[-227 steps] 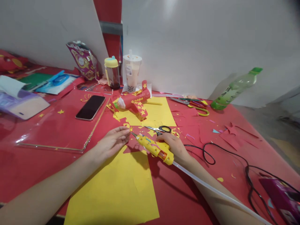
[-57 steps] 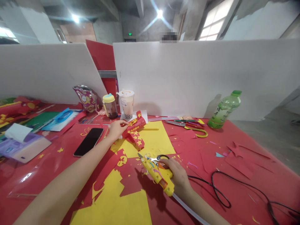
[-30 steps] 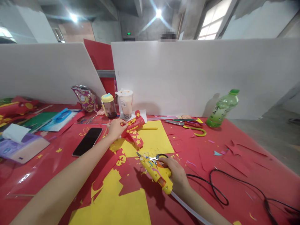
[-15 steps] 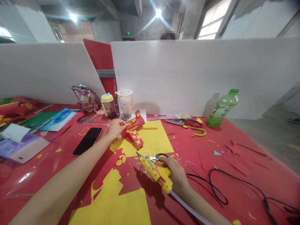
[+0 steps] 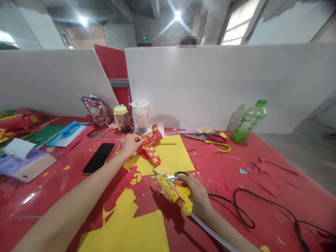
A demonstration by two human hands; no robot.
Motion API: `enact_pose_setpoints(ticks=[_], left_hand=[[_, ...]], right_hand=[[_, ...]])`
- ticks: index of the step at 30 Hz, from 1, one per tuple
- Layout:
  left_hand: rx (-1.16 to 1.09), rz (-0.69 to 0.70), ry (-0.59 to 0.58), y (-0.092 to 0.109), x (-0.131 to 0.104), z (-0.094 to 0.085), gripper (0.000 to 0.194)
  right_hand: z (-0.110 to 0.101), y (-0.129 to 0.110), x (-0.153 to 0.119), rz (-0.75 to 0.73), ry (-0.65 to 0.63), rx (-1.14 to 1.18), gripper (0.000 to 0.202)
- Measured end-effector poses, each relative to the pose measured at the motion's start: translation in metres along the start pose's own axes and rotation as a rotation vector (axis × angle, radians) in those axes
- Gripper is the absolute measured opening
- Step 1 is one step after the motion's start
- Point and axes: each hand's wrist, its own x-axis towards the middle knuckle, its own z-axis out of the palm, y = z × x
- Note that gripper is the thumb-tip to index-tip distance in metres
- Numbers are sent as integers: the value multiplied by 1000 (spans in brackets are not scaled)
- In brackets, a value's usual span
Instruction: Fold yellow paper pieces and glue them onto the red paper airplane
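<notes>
My right hand is wrapped round the grip of a yellow hot glue gun, its nozzle pointing up and left. A clear glue stick runs out of its rear. Further off, my left hand is closed at the left side of a red paper airplane covered in yellow stars. Its fingertips pinch at the airplane's edge; whether a small piece is between them too is hidden. The airplane rests on a yellow sheet. Black-handled scissors lie just beyond the glue gun, partly covered by it.
Left of my left arm lies a black phone; beyond stand a yellow-lidded bottle and a bubble tea cup. Yellow-handled scissors and a green drink bottle are at right. A black cord loops across the red table.
My left hand has shifted very slightly at the airplane, and the airplane has turned a little, showing more lettering. The glue gun in my right hand stays put.
</notes>
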Motion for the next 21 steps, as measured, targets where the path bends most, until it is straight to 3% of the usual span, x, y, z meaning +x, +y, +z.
enact_pose_setpoints(ticks=[14,21], left_hand=[[-12,-20,19,-4,4,-6,14],[-37,170,34,-4,-8,-16,17]], right_hand=[[-1,-1,0,22,-11,-6,26],[0,0,1,30,9,23,24]])
